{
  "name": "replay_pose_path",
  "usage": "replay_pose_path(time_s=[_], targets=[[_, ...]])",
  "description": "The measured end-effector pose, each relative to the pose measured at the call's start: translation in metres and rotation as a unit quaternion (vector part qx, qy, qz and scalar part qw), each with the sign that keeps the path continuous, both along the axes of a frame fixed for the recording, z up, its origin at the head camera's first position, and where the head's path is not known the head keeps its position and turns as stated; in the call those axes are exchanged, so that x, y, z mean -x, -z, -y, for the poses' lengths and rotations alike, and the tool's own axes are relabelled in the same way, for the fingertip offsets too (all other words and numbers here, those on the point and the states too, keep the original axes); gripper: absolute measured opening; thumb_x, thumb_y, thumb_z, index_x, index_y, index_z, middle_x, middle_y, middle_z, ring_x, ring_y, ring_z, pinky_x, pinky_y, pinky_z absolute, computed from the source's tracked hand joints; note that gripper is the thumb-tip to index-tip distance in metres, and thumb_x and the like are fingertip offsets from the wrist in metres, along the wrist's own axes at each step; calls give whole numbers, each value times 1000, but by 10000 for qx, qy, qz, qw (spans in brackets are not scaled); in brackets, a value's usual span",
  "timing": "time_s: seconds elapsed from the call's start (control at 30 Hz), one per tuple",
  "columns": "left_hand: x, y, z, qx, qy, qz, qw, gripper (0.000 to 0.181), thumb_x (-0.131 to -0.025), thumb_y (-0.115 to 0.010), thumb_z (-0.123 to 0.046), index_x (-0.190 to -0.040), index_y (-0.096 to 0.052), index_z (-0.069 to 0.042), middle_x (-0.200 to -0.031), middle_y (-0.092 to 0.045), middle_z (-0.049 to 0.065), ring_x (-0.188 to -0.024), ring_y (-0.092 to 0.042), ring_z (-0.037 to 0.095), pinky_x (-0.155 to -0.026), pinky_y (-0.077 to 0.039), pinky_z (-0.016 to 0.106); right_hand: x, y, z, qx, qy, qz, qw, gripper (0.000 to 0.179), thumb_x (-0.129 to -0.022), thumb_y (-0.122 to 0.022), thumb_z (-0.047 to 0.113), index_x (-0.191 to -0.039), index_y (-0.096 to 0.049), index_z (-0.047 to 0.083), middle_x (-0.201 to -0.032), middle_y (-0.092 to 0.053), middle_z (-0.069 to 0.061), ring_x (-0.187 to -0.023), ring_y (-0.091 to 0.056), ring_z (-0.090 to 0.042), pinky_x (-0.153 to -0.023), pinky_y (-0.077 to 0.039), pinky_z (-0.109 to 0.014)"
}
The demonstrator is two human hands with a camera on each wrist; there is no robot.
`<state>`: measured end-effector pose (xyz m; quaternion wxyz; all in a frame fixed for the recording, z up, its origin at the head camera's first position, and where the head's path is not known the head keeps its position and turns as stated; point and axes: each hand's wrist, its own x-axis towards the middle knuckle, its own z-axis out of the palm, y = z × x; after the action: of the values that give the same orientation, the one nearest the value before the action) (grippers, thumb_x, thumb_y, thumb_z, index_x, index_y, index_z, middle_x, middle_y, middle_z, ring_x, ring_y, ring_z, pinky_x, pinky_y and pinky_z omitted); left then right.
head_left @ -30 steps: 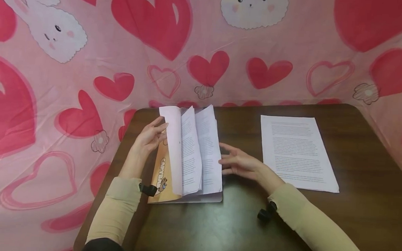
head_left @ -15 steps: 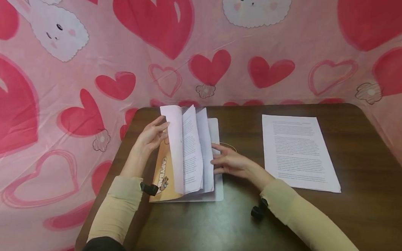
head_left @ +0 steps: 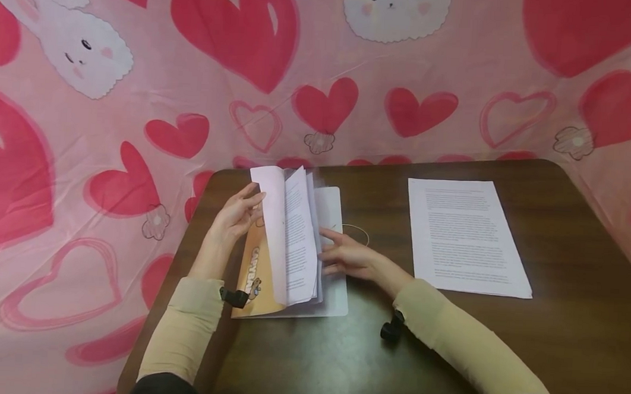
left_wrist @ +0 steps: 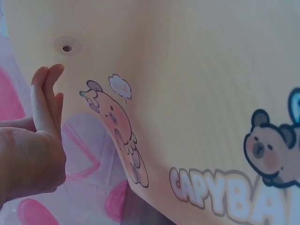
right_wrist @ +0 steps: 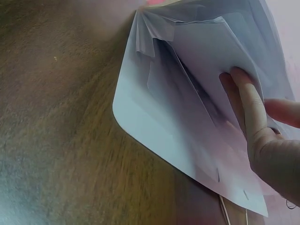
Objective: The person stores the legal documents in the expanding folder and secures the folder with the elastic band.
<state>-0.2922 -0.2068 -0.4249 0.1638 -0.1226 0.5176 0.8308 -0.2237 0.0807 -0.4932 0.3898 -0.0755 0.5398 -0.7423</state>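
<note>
On the left of the table lies an open document folder with an orange cover that bears capybara drawings and lettering. My left hand holds the raised cover by its left edge; in the left wrist view its fingers lie along the cover's printed outside. Printed sheets stand tilted inside clear pockets. My right hand pinches the right edge of the pocketed sheets, and the right wrist view has its thumb and fingers on opposite sides of the papers. The folder's pale back cover lies flat beneath.
A stack of printed pages lies on the right side of the brown table. A thin elastic loop sticks out from the folder's right edge. A pink heart-patterned cloth hangs behind.
My right hand has moved left with the pocketed sheets, bringing them toward the cover and baring more of the back cover and the elastic loop. The left hand stays in place.
</note>
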Motion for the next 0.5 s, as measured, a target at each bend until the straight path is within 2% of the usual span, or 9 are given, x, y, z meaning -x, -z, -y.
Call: replay_pose_path(time_s=[0.13, 0.23, 0.37, 0.43, 0.5], targets=[[-1, 1, 3, 54, 78, -29, 10000, 78, -115, -44, 1, -179, -4, -18, -139, -43, 9, -81, -74, 8, -74, -66, 19, -1, -1, -1, -60, 2, 18, 10000, 87, -107, -47, -9, -178, 0, 9, -167, -37, -39, -115, -67, -17, -85, -64, -29], [-1, 2, 5, 116, 132, -60, 9998, 77, -115, -44, 0, -179, -5, -18, -135, -45, 10, -78, -74, 9, -73, -65, 18, -2, -1, -7, -136, 20, 75, 9999, 83, -109, -46, -6, -177, -2, 9, -171, -31, -39, -120, -66, -22, -100, -64, -41], [-1, 5, 6, 87, 155, -76, 9998, 77, -115, -45, 1, -179, -6, -18, -135, -46, 9, -77, -75, 10, -72, -66, 19, -2, -3, -20, -269, 47, 225, 9994, 72, -113, -46, 3, -177, -14, 10, -171, -34, -34, -122, -67, -29, -120, -53, -58], [-1, 6, 6, 92, 147, -81, 9998, 76, -115, -45, 0, -179, -7, -18, -140, -44, 9, -79, -75, 10, -73, -66, 19, -2, -4, -28, -288, 45, 263, 9992, 67, -115, -47, 6, -177, -21, 11, -172, -36, -32, -127, -68, -34, -122, -48, -60], [-1, 7, 6, 123, 137, -72, 9998, 76, -115, -45, 0, -179, -8, -18, -149, -41, 11, -82, -75, 9, -74, -66, 19, -2, -5, -36, -304, 39, 276, 9991, 65, -115, -49, 7, -176, -26, 11, -172, -39, -31, -133, -68, -40, -121, -48, -59]])
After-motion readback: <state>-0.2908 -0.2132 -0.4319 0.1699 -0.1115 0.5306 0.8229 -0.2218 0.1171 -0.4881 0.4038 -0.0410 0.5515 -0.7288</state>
